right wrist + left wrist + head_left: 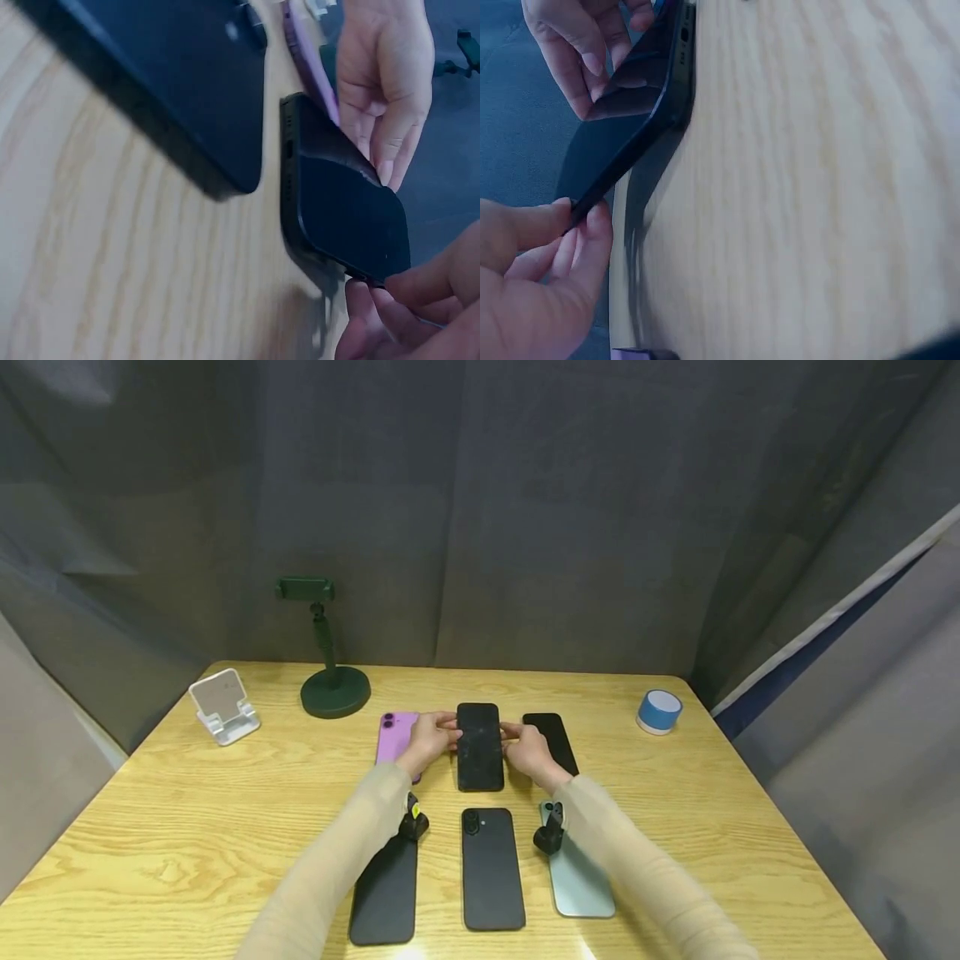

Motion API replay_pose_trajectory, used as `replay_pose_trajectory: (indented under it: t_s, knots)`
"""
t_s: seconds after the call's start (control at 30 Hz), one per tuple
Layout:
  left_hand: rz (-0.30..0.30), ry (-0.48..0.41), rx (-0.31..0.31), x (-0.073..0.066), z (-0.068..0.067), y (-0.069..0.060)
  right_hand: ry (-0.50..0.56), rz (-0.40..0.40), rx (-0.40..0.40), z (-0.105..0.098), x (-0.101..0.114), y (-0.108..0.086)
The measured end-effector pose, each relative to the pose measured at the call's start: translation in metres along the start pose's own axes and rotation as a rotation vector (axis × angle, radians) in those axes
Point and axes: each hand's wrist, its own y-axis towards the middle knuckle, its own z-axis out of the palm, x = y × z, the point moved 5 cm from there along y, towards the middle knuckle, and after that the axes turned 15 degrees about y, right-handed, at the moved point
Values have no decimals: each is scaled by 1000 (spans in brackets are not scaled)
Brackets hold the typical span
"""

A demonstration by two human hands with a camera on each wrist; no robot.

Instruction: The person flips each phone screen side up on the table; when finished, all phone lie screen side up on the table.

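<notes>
A black smartphone (480, 747) is at the back middle of the table, dark glass face up, between both hands. My left hand (429, 739) pinches its left edge between thumb and fingers. On the opposite edge, my right hand (528, 749) pinches it the same way. In the left wrist view the bottom edge of the phone (676, 82), with its charging port, faces the camera close to the wood. The right wrist view shows the phone (345, 206) with fingers curled under its side. Whether its far end touches the table I cannot tell.
A purple phone (393, 739) and another black phone (552, 739) flank it. In front lie a dark phone (386, 893), a black phone (492, 872) and a pale green phone (581, 881). Behind stand a white stand (222, 702), a green phone holder (330, 681) and a blue-white roll (660, 712).
</notes>
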Motion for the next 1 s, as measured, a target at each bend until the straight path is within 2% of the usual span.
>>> replay_pose_trajectory:
  t_s: [0.07, 0.13, 0.33, 0.6, 0.73, 0.83, 0.93, 0.97, 1.0]
  knots:
    - [-1, 10, 5, 0, 1, 0, -47, -30, -7, 1, -3, 3]
    - [1, 21, 22, 1, 2, -1, -58, -25, -13, 1, -6, 5]
    - [-15, 27, 91, 1, 4, -5, -24, 37, 3, 2, -10, 6]
    - [-60, -12, 100, 3, 5, -8, -65, 33, 25, 6, -9, 7]
    - [-68, -5, 83, 4, 6, -7, -67, 26, 19, 6, -8, 6]
    - [-81, 5, 77, 5, 7, -4, -58, 35, 15, 7, -8, 5]
    - [-79, 3, 78, 13, 9, 5, -46, 45, 18, 8, -8, 5]
    - [-41, -14, 79, 20, 10, 13, -46, 46, 20, 8, -8, 4]
    - [-40, -11, 81, 23, 11, 16, -48, 46, 23, 9, -8, 4]
